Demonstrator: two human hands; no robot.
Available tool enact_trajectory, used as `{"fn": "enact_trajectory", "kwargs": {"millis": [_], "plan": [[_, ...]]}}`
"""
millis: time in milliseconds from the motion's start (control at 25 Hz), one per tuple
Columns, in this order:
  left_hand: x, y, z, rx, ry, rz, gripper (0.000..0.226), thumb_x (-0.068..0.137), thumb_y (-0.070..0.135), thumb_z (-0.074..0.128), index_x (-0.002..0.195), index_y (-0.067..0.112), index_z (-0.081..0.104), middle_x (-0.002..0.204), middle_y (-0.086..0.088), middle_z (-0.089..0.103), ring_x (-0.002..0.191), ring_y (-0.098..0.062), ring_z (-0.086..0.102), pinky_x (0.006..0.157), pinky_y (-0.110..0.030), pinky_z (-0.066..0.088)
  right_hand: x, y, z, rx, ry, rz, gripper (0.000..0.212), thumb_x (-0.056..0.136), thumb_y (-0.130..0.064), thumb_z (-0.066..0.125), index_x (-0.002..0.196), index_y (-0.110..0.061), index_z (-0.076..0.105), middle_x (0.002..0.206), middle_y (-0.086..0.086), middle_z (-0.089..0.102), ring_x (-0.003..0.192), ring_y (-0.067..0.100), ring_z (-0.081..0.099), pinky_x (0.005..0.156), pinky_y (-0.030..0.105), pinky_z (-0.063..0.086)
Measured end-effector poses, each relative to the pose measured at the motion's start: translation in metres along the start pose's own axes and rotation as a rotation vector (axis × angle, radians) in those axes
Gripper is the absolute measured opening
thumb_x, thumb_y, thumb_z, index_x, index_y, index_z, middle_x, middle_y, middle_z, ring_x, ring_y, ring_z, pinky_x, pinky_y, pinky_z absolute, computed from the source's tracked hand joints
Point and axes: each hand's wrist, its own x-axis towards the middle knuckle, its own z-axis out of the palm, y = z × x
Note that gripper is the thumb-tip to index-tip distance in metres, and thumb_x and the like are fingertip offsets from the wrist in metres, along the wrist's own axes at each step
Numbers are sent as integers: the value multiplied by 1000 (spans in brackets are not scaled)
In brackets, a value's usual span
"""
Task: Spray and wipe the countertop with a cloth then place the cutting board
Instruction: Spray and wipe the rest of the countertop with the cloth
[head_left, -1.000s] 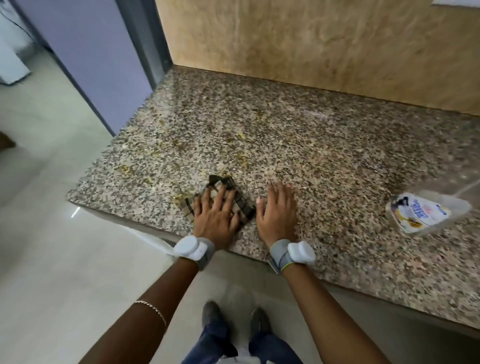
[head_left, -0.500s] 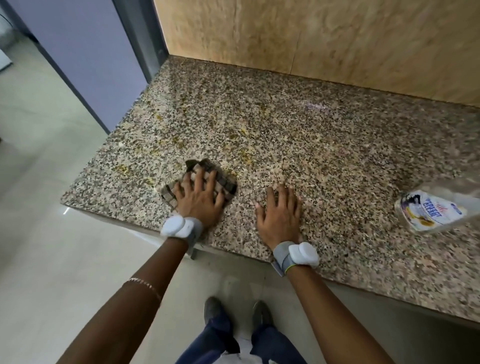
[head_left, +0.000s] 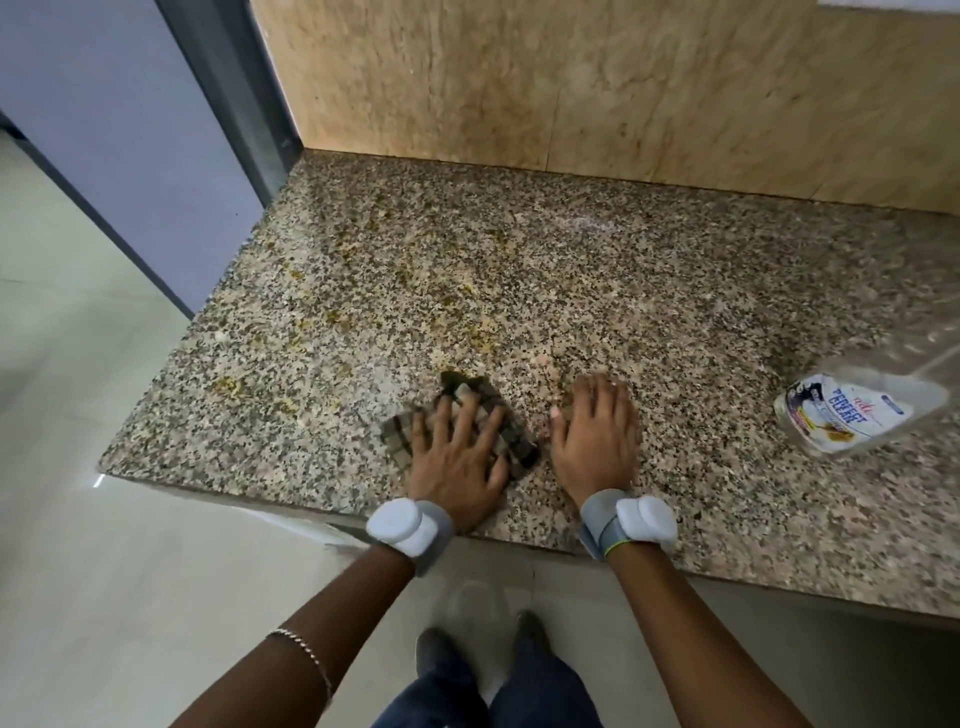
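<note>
A speckled granite countertop fills the middle of the view, with yellowish smears on its left half. My left hand presses flat, fingers spread, on a folded brown checked cloth near the front edge. My right hand rests flat on the bare granite just to the right of the cloth. A clear spray bottle with a white and blue label lies on its side at the right. No cutting board is in view.
A tan stone backsplash runs along the back of the counter. A grey door frame and bluish wall stand at the counter's left end. Pale floor tiles lie to the left and below, with my shoes near the counter.
My left hand slid the cloth away to the left, then back to the right beside my right hand. My right hand stayed flat in place.
</note>
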Motion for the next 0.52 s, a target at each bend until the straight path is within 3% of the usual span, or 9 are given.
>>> {"fn": "enact_trajectory", "kwargs": {"millis": [160, 280, 400, 520], "plan": [[68, 43, -11, 7, -37, 194, 65, 88, 55, 9, 149, 33, 12, 159, -5, 9, 146, -35, 4, 112, -62, 1, 36, 27, -9, -38, 2, 106, 51, 95, -32, 38, 139, -7, 39, 145, 19, 38, 137, 40, 27, 111, 52, 22], [117, 14, -20, 27, -10, 57, 59, 94, 55, 15, 149, 34, 8, 159, -6, 3, 145, -37, 3, 111, -61, -5, 55, 44, -11, -55, -51, 141, 52, 94, -32, 41, 142, -11, 35, 149, 17, 33, 139, 39, 22, 113, 53, 18], [86, -23, -19, -5, 0, -148, 61, 93, 57, 9, 148, 35, 0, 159, -5, -6, 145, -36, -3, 108, -57, -13, 54, 47, -2, -108, -160, 134, 60, 95, -41, 34, 148, -15, 22, 156, 14, 17, 143, 39, 9, 115, 54, 7], [45, 25, -11, 44, -35, -65, 69, 84, 59, -3, 149, 35, -1, 159, -4, -7, 145, -35, -5, 106, -55, -17, 56, 50, 3, -98, -153, 121, 61, 94, -42, 36, 148, -14, 24, 156, 16, 17, 142, 41, 9, 115, 57, 6]]}}
